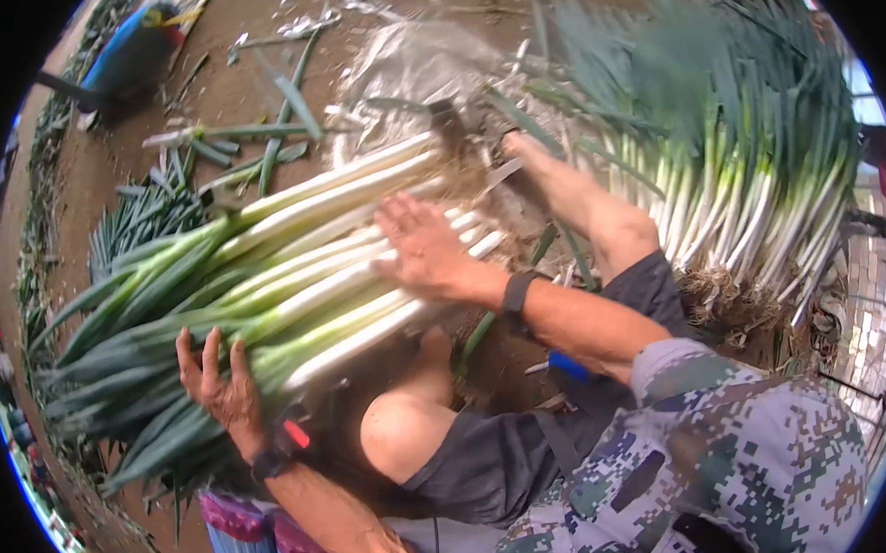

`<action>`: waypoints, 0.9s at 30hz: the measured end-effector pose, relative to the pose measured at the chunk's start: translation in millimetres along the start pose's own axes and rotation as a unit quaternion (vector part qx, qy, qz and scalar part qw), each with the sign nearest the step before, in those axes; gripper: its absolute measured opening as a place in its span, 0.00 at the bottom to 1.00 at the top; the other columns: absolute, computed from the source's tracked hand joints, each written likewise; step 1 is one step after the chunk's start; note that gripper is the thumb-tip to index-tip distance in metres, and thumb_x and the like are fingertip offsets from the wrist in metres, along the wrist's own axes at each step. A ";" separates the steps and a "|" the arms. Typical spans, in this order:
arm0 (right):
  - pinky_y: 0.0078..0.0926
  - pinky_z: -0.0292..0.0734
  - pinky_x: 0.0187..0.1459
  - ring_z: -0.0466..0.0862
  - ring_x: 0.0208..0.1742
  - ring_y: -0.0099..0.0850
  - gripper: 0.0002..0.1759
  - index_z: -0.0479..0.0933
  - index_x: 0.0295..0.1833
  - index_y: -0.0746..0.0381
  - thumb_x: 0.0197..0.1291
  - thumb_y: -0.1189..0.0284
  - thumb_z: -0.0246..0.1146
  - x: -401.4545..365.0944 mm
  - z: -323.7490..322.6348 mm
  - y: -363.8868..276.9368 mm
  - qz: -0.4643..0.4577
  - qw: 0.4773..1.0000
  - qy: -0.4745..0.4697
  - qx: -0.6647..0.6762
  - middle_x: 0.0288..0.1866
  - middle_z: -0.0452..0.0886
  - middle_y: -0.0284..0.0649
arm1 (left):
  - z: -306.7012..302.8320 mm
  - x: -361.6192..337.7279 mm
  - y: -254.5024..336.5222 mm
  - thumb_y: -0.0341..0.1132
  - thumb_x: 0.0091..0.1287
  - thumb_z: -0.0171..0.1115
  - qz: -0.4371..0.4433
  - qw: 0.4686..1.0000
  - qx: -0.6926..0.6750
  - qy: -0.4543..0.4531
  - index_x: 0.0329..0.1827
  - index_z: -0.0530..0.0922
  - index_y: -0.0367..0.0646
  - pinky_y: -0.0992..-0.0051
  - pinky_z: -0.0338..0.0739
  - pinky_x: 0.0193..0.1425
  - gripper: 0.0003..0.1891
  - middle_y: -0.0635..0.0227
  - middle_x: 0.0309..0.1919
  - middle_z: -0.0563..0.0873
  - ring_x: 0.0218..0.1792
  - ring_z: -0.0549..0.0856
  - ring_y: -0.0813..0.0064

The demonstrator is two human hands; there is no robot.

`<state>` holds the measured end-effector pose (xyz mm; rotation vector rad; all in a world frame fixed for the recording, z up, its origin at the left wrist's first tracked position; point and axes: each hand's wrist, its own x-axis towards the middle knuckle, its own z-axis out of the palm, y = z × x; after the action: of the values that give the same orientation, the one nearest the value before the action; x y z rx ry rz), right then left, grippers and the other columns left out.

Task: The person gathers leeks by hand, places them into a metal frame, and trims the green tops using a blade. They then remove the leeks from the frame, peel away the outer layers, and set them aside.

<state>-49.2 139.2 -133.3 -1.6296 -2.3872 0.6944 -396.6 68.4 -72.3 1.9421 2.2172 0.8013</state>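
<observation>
A row of leeks (313, 283) lies side by side in front of my knees. Their white stalks and roots point right and their dark green leaves fan out to the left. My left hand (219, 393), fingers spread, rests at the near side of the bundle where the stalks turn green. Across the white stalks nearer the roots lies my right hand (424, 249), flat and slightly blurred, with its fingers stretched out. Neither hand is closed around a leek. The underside of the bundle is hidden.
To the right stands a big pile of leeks (728, 171), roots toward me. Clear plastic sheeting (402, 73) and cut leaf scraps (289, 114) litter the dirt ground. A blue object (131, 55) is at upper left. Blue-and-purple bundles (241, 537) sit by my left forearm.
</observation>
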 end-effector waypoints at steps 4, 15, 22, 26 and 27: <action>0.54 0.56 0.78 0.62 0.80 0.54 0.47 0.65 0.75 0.70 0.63 0.45 0.62 -4.0 7.7 9.0 -0.025 0.991 0.101 0.085 0.78 0.65 0.59 | -14.0 2.1 5.3 0.28 0.65 0.71 0.033 0.997 0.061 -0.015 0.60 0.84 0.41 0.60 0.64 0.77 0.20 0.54 0.76 0.71 0.75 0.70 0.52; 0.34 0.82 0.53 0.84 0.55 0.41 0.33 0.71 0.67 0.66 0.63 0.60 0.71 -150.2 -226.1 214.8 0.107 0.932 0.317 0.140 0.59 0.80 0.51 | -34.4 4.1 181.4 0.34 0.72 0.65 -0.180 0.954 -0.222 0.087 0.51 0.83 0.34 0.64 0.78 0.58 0.12 0.52 0.53 0.85 0.53 0.84 0.60; 0.43 0.73 0.68 0.78 0.66 0.53 0.37 0.69 0.69 0.71 0.59 0.63 0.71 -378.2 -234.1 446.6 0.597 0.696 0.397 0.038 0.65 0.77 0.60 | 2.0 -46.9 347.2 0.38 0.68 0.69 -0.183 0.927 -0.319 -0.072 0.45 0.85 0.33 0.61 0.83 0.49 0.14 0.51 0.45 0.88 0.44 0.88 0.56; 0.43 0.67 0.73 0.71 0.72 0.52 0.44 0.65 0.72 0.72 0.56 0.61 0.74 -437.5 -245.8 487.1 0.607 0.659 0.444 0.003 0.71 0.71 0.60 | 45.5 -67.4 417.5 0.38 0.68 0.69 -0.058 0.937 -0.295 -0.181 0.45 0.85 0.34 0.61 0.83 0.49 0.14 0.52 0.44 0.88 0.43 0.88 0.56; 0.42 0.67 0.74 0.70 0.74 0.52 0.46 0.64 0.73 0.72 0.56 0.60 0.74 -441.0 -253.2 487.9 0.620 0.666 0.415 0.020 0.72 0.70 0.60 | 53.5 -72.0 431.2 0.38 0.68 0.69 -0.032 0.935 -0.289 -0.202 0.45 0.85 0.34 0.61 0.83 0.49 0.13 0.52 0.44 0.88 0.43 0.88 0.56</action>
<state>628.3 -48.8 -85.3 -2.5915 -0.4201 -0.0083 25.6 41.7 50.1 1.5603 1.5691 0.8307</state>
